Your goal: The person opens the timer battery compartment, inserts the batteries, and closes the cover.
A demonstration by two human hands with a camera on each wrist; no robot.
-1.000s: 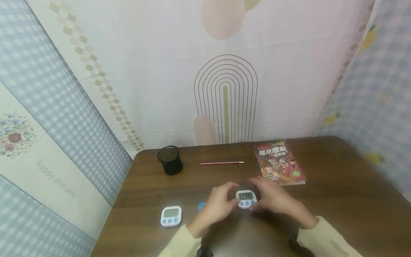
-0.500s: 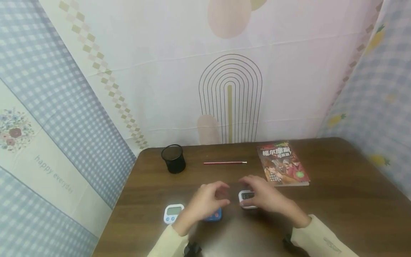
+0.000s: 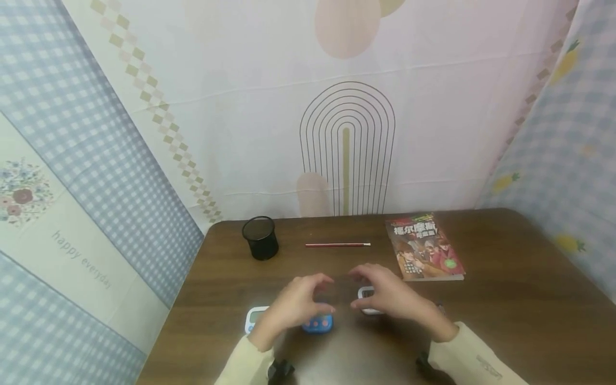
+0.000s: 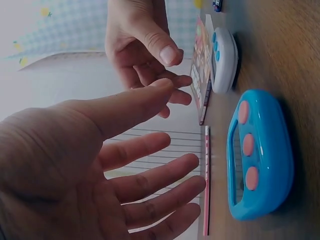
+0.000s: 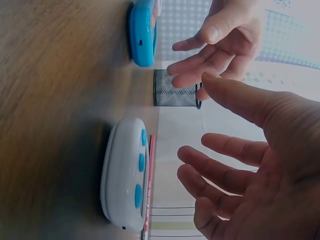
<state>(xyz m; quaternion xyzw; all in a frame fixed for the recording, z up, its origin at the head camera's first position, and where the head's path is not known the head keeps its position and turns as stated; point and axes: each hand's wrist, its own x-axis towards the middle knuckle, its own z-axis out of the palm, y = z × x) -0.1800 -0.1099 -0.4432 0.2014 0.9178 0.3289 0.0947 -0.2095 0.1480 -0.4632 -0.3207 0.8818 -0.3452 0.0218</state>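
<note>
My left hand (image 3: 295, 302) hovers palm inward above the blue timer (image 3: 318, 324), its fingers spread and relaxed. The left wrist view shows that blue timer (image 4: 262, 155) lying on the table with pink buttons, apart from the fingers. Facing it, my right hand (image 3: 392, 294) is held over a white timer (image 3: 363, 294) and partly covers it. In the right wrist view this white timer (image 5: 127, 175) with blue buttons lies on the table, and the fingers (image 5: 220, 170) are loosely bent beside it, holding nothing. Another white timer (image 3: 253, 316) is partly hidden behind my left forearm.
Toward the back of the brown table (image 3: 216, 278) stand a black mesh pen cup (image 3: 262, 240) and a red pencil (image 3: 337, 245). A comic-style book (image 3: 425, 248) lies at the back right. A small dark blue object (image 4: 217, 5) lies beyond the white timer.
My left hand has moved left, away from the right-hand white timer to over the blue timer. My right hand has shifted slightly left, now covering much of that white timer.
</note>
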